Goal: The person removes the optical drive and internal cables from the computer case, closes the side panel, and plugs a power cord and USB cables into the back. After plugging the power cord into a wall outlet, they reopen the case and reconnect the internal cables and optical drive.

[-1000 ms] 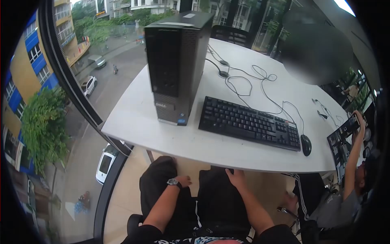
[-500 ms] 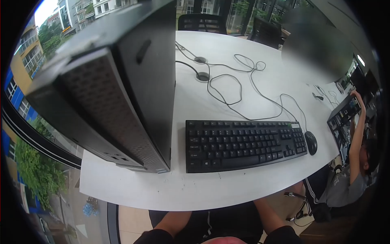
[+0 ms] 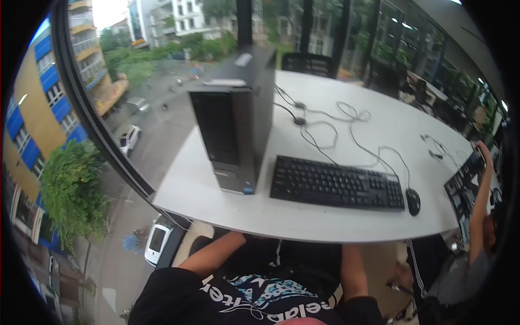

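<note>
Both of my forearms reach down under the front edge of the white table point(image 3: 292, 225), so the hands themselves are hidden. The left forearm point(image 3: 214, 254) passes under the edge below a black desktop computer tower point(image 3: 259, 116), which stands upright on the left part of the table. A thin pale object point(image 3: 223, 83) lies on top of the tower. To its right is a black keyboard point(image 3: 337, 184), with a black mouse point(image 3: 413, 202) at its right end. My right forearm point(image 3: 355, 271) goes under the table below the keyboard.
Dark cables point(image 3: 319, 130) loop behind the keyboard and run to two round holes in the tabletop. At the right, another person's raised arm point(image 3: 481, 187) reaches to an opened computer case point(image 3: 460, 187). A black chair point(image 3: 307, 64) stands behind the table, and large windows line the left.
The view has drawn back and tilted up: the tower looks smaller and farther away, and more window and my shirt show. The keyboard and mouse seem unmoved on the table.
</note>
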Motion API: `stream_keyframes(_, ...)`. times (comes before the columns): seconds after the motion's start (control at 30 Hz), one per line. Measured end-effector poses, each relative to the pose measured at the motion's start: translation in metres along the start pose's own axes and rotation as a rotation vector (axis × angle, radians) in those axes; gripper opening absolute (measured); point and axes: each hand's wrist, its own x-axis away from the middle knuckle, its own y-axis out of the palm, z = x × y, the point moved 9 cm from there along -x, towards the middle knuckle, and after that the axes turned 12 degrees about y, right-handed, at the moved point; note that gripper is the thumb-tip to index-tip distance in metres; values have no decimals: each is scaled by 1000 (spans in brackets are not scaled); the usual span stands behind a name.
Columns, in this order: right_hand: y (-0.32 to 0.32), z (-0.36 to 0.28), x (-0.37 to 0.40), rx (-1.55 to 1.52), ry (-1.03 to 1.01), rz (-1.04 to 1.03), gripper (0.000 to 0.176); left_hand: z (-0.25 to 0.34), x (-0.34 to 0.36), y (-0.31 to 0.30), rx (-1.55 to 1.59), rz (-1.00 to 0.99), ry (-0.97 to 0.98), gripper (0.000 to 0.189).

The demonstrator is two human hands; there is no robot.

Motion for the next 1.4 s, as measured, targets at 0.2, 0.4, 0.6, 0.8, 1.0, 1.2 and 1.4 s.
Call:
stream_keyframes(0.2,-13,-24,8,21,-76,-37,56,23,31,-28,184,-54,-217,51)
stream_keyframes(0.4,-65,-105,85,-267,-223,-555,54,2,81,1,112,202,-326,53)
stream_keyframes(0.6,-92,-130,143,-204,-275,-927,51,-7,95,8,-132,236,-303,36)
stream_keyframes(0.8,-149,-164,126,-88,-348,-978,65,3,81,-24,-203,335,-218,30)
stream_keyframes(1.0,-170,-195,139,-37,-441,-1261,72,-18,78,13,-105,222,-257,32)
stream_keyframes(1.2,-255,-246,99,-452,-770,-1278,57,58,53,-31,319,96,-380,42)
stream_keyframes(1.4,-289,-284,-33,-448,-472,-634,38,179,16,-182,1015,-28,121,38)
